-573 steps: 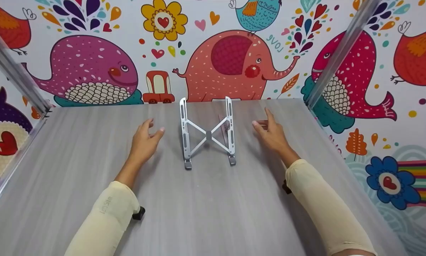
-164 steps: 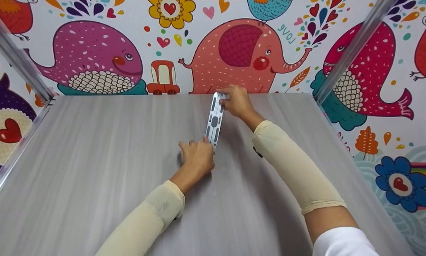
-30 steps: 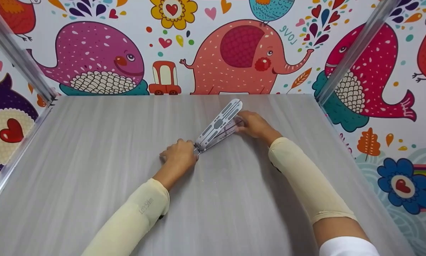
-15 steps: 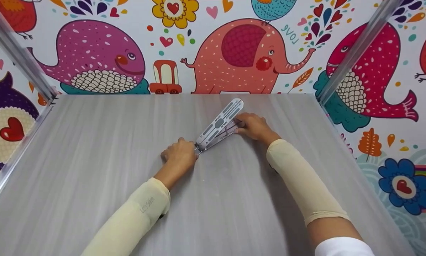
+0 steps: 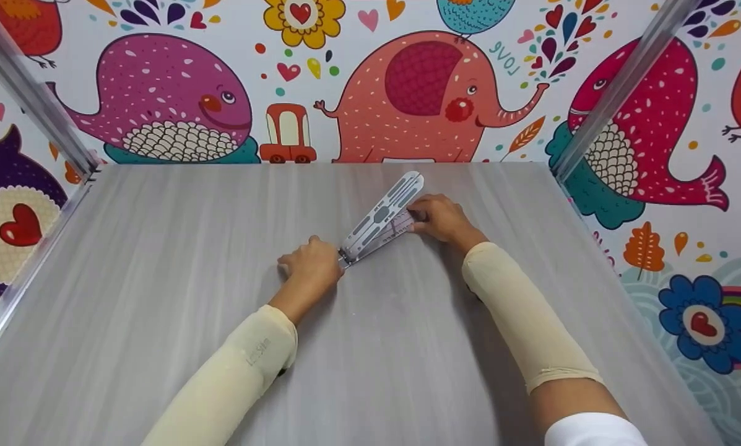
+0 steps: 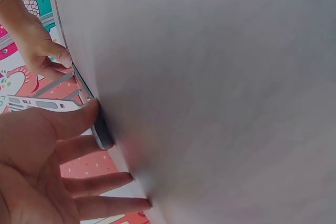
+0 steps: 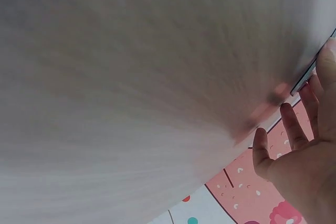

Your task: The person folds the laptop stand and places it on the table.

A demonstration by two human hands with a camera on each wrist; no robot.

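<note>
A silver metal folding stand [image 5: 381, 214] lies slantwise on the table in the head view, its upper slotted bar raised from the lower bars at the far right end. The left hand [image 5: 311, 266] pinches its near left end; in the left wrist view that hand [image 6: 42, 161] has thumb and index finger on the dark end piece [image 6: 102, 129], other fingers extended to the tabletop. At the far end of the lower bars, the right hand [image 5: 444, 220] pinches between thumb and fingers. The right wrist view shows this hand [image 7: 310, 156] at the bar's edge [image 7: 305, 80].
The grey wood-grain table [image 5: 160, 260] extends around both hands. Behind it stands a wall with printed animals [image 5: 407, 99]. Metal posts rise at the left [image 5: 33, 93] and right [image 5: 618, 93] back corners.
Since several seconds ago, the stand has turned from near upright in view to slantwise, and its bars have spread apart. Over the last half second the hands and stand hardly move.
</note>
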